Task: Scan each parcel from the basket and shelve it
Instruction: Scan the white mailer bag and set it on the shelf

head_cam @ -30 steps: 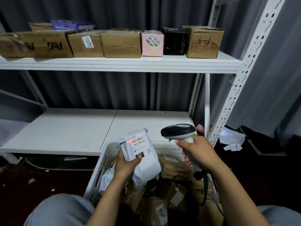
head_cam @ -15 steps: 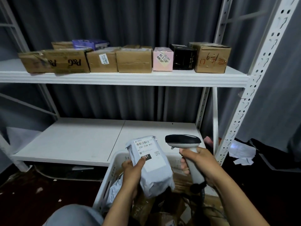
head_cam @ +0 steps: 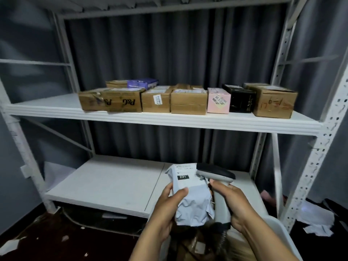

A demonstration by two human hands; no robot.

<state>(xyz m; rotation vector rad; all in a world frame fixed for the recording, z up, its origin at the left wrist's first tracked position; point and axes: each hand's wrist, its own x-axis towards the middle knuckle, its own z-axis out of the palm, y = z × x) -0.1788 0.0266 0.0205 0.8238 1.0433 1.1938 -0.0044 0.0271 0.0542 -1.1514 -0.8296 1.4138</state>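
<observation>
The left hand [head_cam: 165, 208] has its fingers [head_cam: 181, 193] wrapped round a white parcel [head_cam: 190, 196], thumb across the front just below the label, the other fingers behind. The parcel stands roughly upright in front of the lower shelf [head_cam: 113, 183], its label facing the camera with a black tag reading 231; the bag is crumpled toward its lower end. The right hand [head_cam: 233, 206] grips the handle of a scanner [head_cam: 216, 178], fingers closed round it. The scanner's dark head sits just beside the parcel's upper right corner, seemingly touching it, and its coiled cord hangs down from the handle base. Below the hands, the white rim of the basket [head_cam: 278, 228] shows at lower right, with brown parcels dimly seen inside. The upper shelf [head_cam: 169, 119] carries a row of boxes: a P&G carton [head_cam: 111, 100] at the left, plain brown cartons beside it, a pink box [head_cam: 218, 100], a black box [head_cam: 239, 100] and a brown box with red writing [head_cam: 273, 102] at the right end. Paper scraps lie on the dark floor [head_cam: 37, 238].
</observation>
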